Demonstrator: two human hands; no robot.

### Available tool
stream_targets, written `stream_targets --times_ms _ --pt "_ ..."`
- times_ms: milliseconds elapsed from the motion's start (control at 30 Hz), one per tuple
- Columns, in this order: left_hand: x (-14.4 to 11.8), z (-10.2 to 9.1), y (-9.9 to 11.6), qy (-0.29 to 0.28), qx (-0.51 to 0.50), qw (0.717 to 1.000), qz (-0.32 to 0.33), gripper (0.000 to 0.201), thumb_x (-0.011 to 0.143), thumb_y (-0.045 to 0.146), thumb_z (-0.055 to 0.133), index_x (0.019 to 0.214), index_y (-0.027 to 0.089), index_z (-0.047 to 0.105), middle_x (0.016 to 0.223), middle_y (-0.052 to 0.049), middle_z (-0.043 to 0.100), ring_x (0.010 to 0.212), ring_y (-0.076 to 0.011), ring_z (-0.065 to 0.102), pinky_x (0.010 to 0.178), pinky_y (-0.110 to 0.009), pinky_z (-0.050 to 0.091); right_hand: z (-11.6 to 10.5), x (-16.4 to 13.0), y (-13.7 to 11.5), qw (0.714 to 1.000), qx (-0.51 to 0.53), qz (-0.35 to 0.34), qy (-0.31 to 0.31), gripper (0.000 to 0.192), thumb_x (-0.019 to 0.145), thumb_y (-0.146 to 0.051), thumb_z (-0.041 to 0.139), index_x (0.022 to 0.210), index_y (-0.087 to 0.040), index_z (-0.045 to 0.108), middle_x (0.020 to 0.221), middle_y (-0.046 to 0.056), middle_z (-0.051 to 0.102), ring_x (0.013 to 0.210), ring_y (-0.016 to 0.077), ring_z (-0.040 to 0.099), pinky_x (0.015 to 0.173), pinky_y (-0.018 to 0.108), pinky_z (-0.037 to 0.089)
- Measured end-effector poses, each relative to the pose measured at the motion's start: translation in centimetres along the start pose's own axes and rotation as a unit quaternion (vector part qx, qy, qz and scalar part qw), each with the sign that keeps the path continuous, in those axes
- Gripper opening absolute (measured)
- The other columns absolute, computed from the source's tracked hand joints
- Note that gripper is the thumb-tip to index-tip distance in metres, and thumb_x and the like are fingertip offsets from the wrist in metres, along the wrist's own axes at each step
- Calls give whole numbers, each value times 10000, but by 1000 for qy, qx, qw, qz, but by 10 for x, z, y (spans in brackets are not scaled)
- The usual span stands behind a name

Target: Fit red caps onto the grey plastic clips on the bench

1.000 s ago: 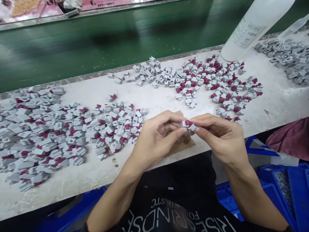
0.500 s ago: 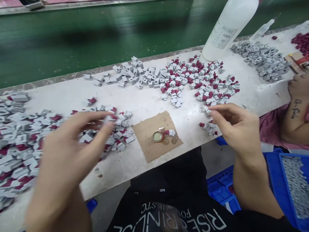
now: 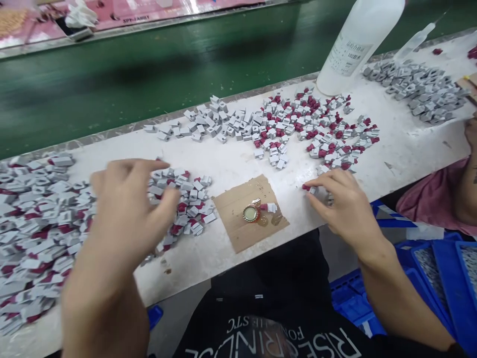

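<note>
My left hand (image 3: 128, 204) hovers over the near edge of the left pile of small grey-and-maroon plastic pieces (image 3: 48, 233). Its thumb and forefinger are spread, with nothing between them. On the right, my right hand (image 3: 345, 206) pinches a small grey-and-maroon plastic piece (image 3: 308, 188) between thumb and forefinger, low over the white tabletop. Between the hands lies a cardboard square (image 3: 234, 228). On it sit a bottle cap (image 3: 251, 214) with pale contents and another grey-and-maroon piece (image 3: 271, 207), its maroon end beside the cap. Wet, shiny patches surround them.
Plain grey pieces (image 3: 208, 122) and grey-maroon ones (image 3: 313, 124) lie along the back. A white bottle (image 3: 346, 59) and a needle-tipped dispenser (image 3: 415, 42) stand near grey parts (image 3: 421, 89). Another person's arm (image 3: 469, 184) is at right, above blue crates (image 3: 425, 278).
My left hand has let go of a grey-and-maroon piece at the left pile and spread its fingers. My right hand has moved down and left, closing on a piece. The view has shifted.
</note>
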State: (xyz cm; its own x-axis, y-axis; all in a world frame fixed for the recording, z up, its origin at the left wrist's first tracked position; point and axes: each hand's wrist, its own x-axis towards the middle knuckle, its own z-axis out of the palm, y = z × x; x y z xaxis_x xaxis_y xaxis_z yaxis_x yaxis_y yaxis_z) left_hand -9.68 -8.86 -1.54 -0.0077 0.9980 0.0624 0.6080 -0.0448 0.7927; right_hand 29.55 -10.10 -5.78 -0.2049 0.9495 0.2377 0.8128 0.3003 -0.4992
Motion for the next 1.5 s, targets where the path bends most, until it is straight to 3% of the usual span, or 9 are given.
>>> stream_targets --times_ms 67,200,300,400,667,900,1133,1300,1500 --pt "16 26 20 13 163 986 12 345 1035 384 693 1316 201 776 1440 -148 682 1614 -604 394 1210 -793 398 9 3 -7 999 21 -7 -26 101 1069 -198 700 1112 -255 772 1078 106 720 1023 332 683 845 472 556" --pt "50 72 48 -95 235 966 59 347 1046 273 663 1360 144 734 1413 -236 694 1428 -523 587 1191 -718 490 22 3 -18 996 76 7 -44 78 1095 -220 686 1146 -239 742 1064 79 667 797 233 642 724 393 540" --pt "72 88 53 -116 279 950 78 351 1070 198 579 1396 138 691 1402 -234 691 1400 -470 596 1188 -650 517 21 -2 -21 994 104 27 -35 166 1113 -291 702 1267 -238 732 1072 69 660 798 222 667 729 372 561" --pt "93 94 46 -71 316 944 54 374 1045 120 539 1394 145 672 1405 -229 675 1407 -446 586 1190 -607 526 19 -6 -19 992 108 59 -21 196 1119 -300 686 1294 -228 737 1080 72 678 790 218 685 728 367 571" --pt "112 96 12 29 258 966 -14 315 960 88 623 1236 208 718 1347 -189 629 1223 -405 684 1142 -589 583 23 -9 -18 988 124 69 -63 87 1048 -209 697 1120 -247 728 971 43 672 770 220 659 687 354 537" --pt "115 92 14 13 269 963 -21 322 978 94 621 1235 241 747 1384 -192 629 1397 -463 613 1111 -574 585 11 -9 -18 979 148 46 -131 125 1032 -264 746 1155 -276 733 1040 51 658 888 250 692 729 362 551" --pt "111 84 26 -32 276 961 -3 148 937 116 696 1065 189 686 1387 -226 645 1327 -468 660 1063 -563 566 8 -14 -22 974 180 51 -128 92 1126 -271 676 1160 -284 761 1046 52 720 950 254 721 818 376 580" --pt "86 70 41 -104 180 977 -35 222 874 116 766 964 249 613 994 -92 758 943 -328 743 840 -457 573 7 -20 -18 970 200 46 -131 139 1116 -229 708 1216 -287 785 1137 61 760 996 249 762 835 377 611" --pt "45 52 43 -112 -54 988 -92 241 825 254 906 956 248 704 854 -45 752 808 -250 745 704 -369 595 5 -20 -30 971 230 30 -54 177 1072 -128 718 1095 -279 807 1027 36 808 925 235 772 821 378 621"
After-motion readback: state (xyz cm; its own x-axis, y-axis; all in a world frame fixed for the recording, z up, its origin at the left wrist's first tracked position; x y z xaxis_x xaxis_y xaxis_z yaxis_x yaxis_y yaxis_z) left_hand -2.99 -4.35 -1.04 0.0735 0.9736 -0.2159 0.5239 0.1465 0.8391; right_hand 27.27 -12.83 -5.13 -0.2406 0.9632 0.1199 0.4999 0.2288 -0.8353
